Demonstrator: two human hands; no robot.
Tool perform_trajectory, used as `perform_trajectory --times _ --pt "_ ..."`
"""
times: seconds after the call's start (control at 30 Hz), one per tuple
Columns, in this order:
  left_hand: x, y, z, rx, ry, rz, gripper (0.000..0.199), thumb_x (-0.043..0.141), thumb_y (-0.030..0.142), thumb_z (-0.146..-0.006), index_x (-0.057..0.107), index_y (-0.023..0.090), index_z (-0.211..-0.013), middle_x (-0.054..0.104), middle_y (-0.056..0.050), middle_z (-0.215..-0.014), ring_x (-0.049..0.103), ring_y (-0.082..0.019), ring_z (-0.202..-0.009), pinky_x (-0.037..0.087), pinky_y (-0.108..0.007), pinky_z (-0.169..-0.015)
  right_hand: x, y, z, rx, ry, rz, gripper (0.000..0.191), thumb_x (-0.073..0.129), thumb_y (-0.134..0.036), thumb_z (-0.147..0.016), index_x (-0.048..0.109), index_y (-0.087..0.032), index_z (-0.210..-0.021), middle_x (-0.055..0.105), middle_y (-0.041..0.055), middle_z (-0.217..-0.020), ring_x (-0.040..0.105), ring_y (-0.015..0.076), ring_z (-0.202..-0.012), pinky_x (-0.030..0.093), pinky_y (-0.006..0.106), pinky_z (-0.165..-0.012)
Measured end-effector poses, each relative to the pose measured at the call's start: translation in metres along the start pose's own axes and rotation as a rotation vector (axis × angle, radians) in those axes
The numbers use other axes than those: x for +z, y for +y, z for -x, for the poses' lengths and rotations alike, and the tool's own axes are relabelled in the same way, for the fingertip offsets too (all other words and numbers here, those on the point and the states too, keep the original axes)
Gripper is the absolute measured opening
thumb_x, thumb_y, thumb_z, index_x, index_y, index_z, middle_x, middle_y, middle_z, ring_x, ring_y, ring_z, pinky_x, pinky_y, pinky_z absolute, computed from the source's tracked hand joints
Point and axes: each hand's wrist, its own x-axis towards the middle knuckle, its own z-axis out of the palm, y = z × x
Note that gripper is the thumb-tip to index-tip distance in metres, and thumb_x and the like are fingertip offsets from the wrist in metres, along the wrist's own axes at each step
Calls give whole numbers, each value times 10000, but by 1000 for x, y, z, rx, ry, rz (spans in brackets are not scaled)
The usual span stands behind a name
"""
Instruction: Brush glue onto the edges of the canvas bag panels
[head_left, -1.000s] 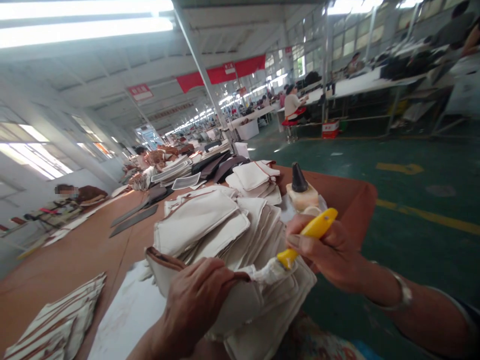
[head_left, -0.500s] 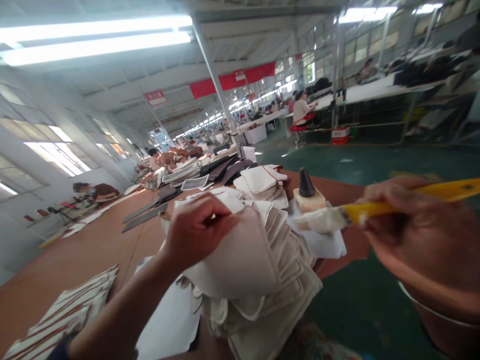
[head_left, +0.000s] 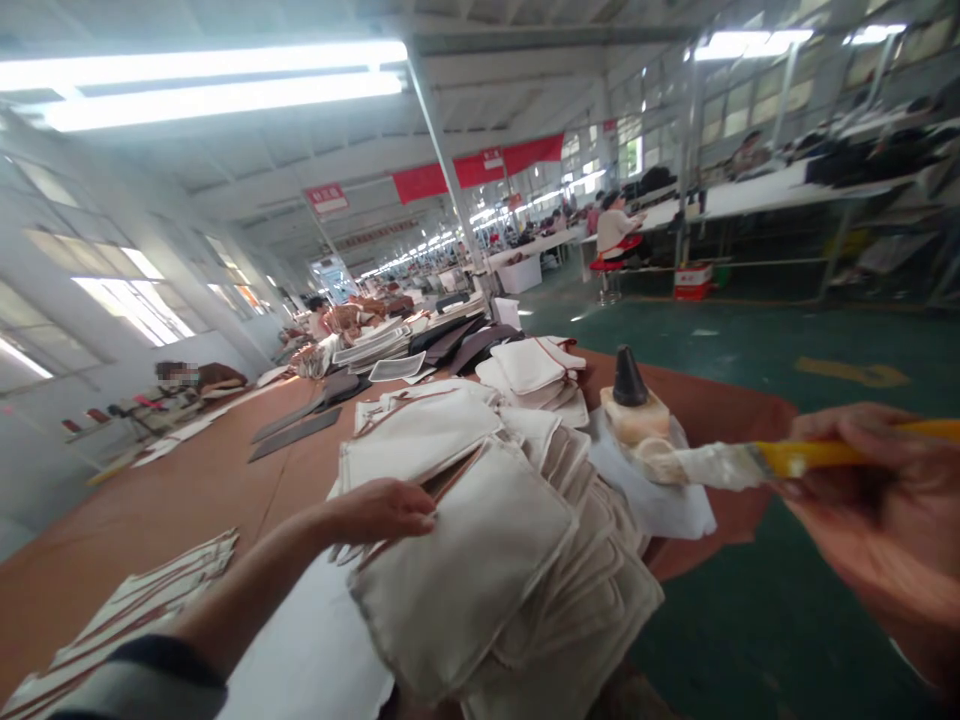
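Observation:
My left hand (head_left: pixel 386 510) pinches the brown-trimmed edge of a beige fabric panel (head_left: pixel 465 560), which lies on top of a fanned pile of similar panels (head_left: pixel 600 530). In my right hand (head_left: pixel 885 500) is a paintbrush (head_left: pixel 810 458) with a yellow handle, its bristles coated white and pointing left. The bristle tip is at the mouth of a pale plastic bottle (head_left: pixel 636 412), which has a black cone (head_left: pixel 630 378) on it and rests on white paper (head_left: pixel 690 510). Whether the bristles touch the bottle, I cannot tell.
Across the brown table (head_left: pixel 300 500) lie more beige panels (head_left: pixel 536 365), dark flat strips (head_left: pixel 292 437) and striped pieces (head_left: pixel 142 610). White paper (head_left: pixel 307 640) sits left of the pile. Beyond the green floor (head_left: pixel 750 340), a person (head_left: pixel 619 230) sits on a red stool.
My left hand has come down and left, and the panel it holds now lies flatter on the pile. The brush in my right hand has shifted right and slightly down.

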Motion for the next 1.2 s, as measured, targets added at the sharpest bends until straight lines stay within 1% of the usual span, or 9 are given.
perform_trajectory --times 0.13,0.17,0.23,0.37,0.43,0.63,0.8,1.0,1.2 --pt "51 3 -30 -202 437 -264 380 597 571 -844 665 206 -924 700 -77 -960 625 -263 -893 429 -324 -756 37 27 11 171 -1 -124 175 779 -314 -778 661 -201 -716 451 25 -558 455 132 -475 350 254 -411" --pt "56 9 -39 -226 516 -231 384 568 574 -866 650 207 -946 693 -86 -983 619 -270 -917 420 -334 -771 46 34 11 180 -20 -125 179 782 -318 -775 662 -194 -724 437 13 -529 440 123 -454 321 238 -399" --pt "58 19 -58 -235 567 -72 374 558 559 -876 649 207 -967 689 -89 -1006 613 -268 -933 405 -333 -776 62 47 8 200 -56 -150 207 795 -322 -751 647 -178 -732 444 -6 -515 421 102 -437 305 213 -401" --pt "54 29 -88 -248 503 194 302 600 470 -845 711 190 -855 695 -68 -845 616 -233 -804 387 -297 -680 92 72 -9 206 -157 -184 271 787 -332 -729 582 -157 -705 421 -39 -510 401 76 -440 346 195 -447" --pt "55 31 -95 -239 504 274 304 572 446 -855 736 193 -894 689 -42 -782 606 -200 -729 380 -274 -626 104 83 -18 179 -209 -165 266 757 -340 -751 563 -161 -718 430 -40 -516 405 80 -450 348 200 -461" --pt "64 41 -91 -183 504 494 364 620 444 -812 742 164 -1010 700 -21 -794 589 -148 -664 413 -231 -588 122 114 -28 119 -384 -37 211 657 -335 -843 573 -162 -758 473 -30 -538 411 93 -461 326 222 -473" --pt "69 45 -82 -90 357 807 407 708 473 -771 737 160 -1030 705 -13 -755 584 -131 -615 433 -220 -579 137 135 -35 95 -465 116 210 636 -343 -836 615 -144 -773 500 -12 -536 430 109 -467 316 230 -460" --pt "75 45 -76 -67 343 935 412 754 475 -768 721 153 -1023 708 -10 -768 588 -118 -613 438 -211 -578 133 117 -41 6 -390 162 230 648 -364 -839 597 -154 -762 469 -22 -549 413 106 -491 321 230 -473" --pt "80 43 -71 -30 342 875 405 736 492 -800 724 166 -1041 728 -17 -812 610 -134 -649 457 -223 -595 122 108 -25 -57 -485 240 235 630 -355 -896 624 -152 -779 499 -6 -578 444 117 -517 334 237 -495"
